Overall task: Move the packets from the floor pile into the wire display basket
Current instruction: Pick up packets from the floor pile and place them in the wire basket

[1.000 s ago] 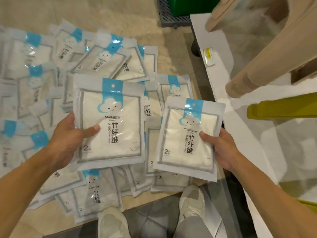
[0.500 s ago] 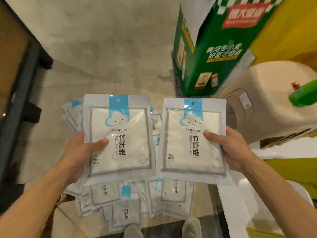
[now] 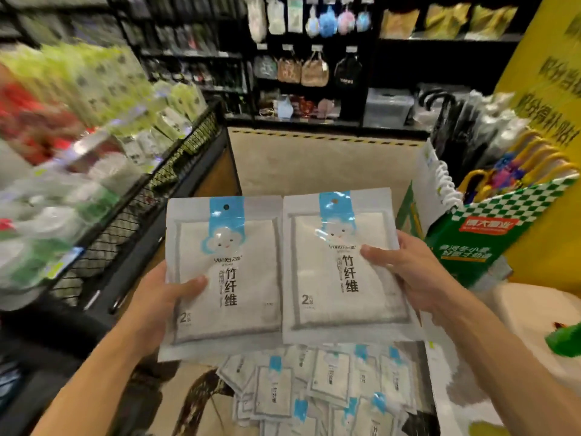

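Left hand (image 3: 158, 302) gripped flat white-and-blue plastic towel packet (image 3: 224, 273) at its left edge, thumb across front, fingers behind; likely so label stayed readable and packet stayed flat

Right hand (image 3: 412, 272) gripped matching second packet (image 3: 341, 265) at its right edge, same thumb-on-front hold

Both packets were upright, side by side, edges touching, raised clear above floor pile of packets (image 3: 330, 391); one per hand, probably to halve trips

Black wire mesh display basket (image 3: 147, 199) stood to left, heaped with blurred goods; carry stage, neither packet was in it yet

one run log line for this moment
left hand grips packet | right hand grips second packet | floor pile below | wire basket left
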